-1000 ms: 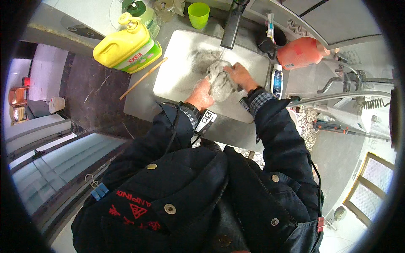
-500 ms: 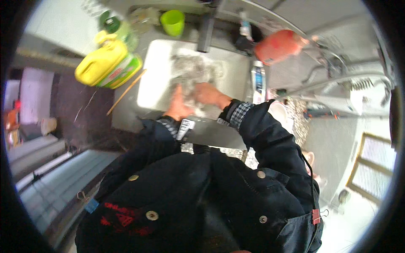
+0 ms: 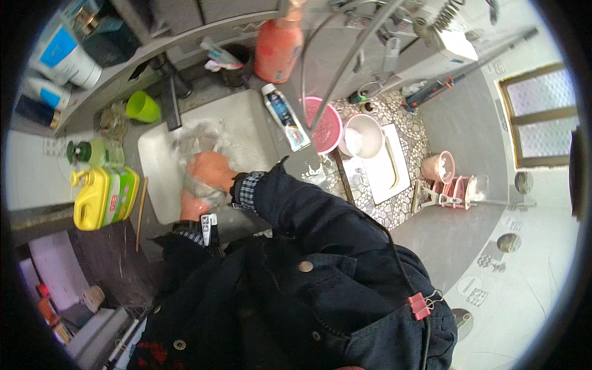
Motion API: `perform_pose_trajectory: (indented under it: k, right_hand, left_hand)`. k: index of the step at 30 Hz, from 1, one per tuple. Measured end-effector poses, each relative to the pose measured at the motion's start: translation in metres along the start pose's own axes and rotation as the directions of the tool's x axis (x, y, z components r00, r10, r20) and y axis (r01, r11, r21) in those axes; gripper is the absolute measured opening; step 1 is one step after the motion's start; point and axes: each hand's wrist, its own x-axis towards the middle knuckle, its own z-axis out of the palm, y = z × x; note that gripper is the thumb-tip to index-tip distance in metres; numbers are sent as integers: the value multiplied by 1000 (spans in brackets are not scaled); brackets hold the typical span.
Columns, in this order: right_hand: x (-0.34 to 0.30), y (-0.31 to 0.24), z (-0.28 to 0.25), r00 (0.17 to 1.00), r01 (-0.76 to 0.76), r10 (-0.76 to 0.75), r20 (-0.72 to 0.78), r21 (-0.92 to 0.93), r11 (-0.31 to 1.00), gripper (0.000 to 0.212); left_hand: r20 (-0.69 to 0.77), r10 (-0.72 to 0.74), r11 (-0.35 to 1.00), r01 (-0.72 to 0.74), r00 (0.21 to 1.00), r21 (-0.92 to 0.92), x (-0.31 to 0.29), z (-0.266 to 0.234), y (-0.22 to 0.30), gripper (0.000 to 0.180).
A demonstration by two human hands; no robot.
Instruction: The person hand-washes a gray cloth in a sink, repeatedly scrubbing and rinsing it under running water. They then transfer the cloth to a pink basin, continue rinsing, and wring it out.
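Note:
A grey, soaked cloth lies bunched in the white washbasin, with suds around it. My right hand presses onto it, fingers curled in and gripping a fold. Nearer to me, my left hand reaches under the near part of the cloth. Its fingers are hidden by the cloth and by my right hand. A black tap reaches over the far edge of the basin.
Left of the basin stand a yellow jug, a green-topped bottle and a thin wooden stick. A green cup, red pump bottle and toothpaste tube edge it. Basins stand on the pebbled floor at right.
The view has swung to the right, bringing the floor basins and window into sight. My right hand has come across closer over my left, and both stay on the cloth.

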Motion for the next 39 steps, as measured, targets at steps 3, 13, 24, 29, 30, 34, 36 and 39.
perform_pose_trajectory:
  k: [3, 13, 24, 29, 30, 34, 36, 39]
  right_hand:
    - [18, 22, -8, 998, 28, -30, -49, -45, 999, 40]
    - [49, 113, -9, 989, 135, -57, 137, -666, 734, 72]
    - [-15, -6, -26, 855, 361, -207, 475, -261, 895, 32]
    - [-52, -17, -14, 971, 210, -222, -90, -130, 969, 41]
    - [-50, -14, -9, 985, 135, -142, -97, -75, 988, 42]
    - [-27, 4, 4, 961, 259, -267, -66, -112, 960, 23]
    - [-11, 17, 5, 960, 280, -281, -9, -70, 958, 20]
    - [21, 40, 7, 927, 368, -373, -28, -121, 922, 22]
  left_hand:
    - [-98, -3, 1000, 1, 995, -21, 3, 5, 10, 41]
    - [-366, -67, 982, -5, 928, -191, -18, 8, 22, 70]
    - [337, -87, 980, 142, 937, -142, -3, -4, 7, 66]
    - [172, 159, 739, -232, 972, 632, -7, 19, 5, 59]
    - [176, 218, 566, -272, 960, 779, -7, 23, 4, 58]
    - [249, 263, 8, -261, 932, 965, -12, 33, 5, 52]
    - [350, 300, -4, -366, 888, 931, -17, 35, 9, 50]
    - [259, 344, 308, -369, 903, 877, -24, 38, 15, 50]
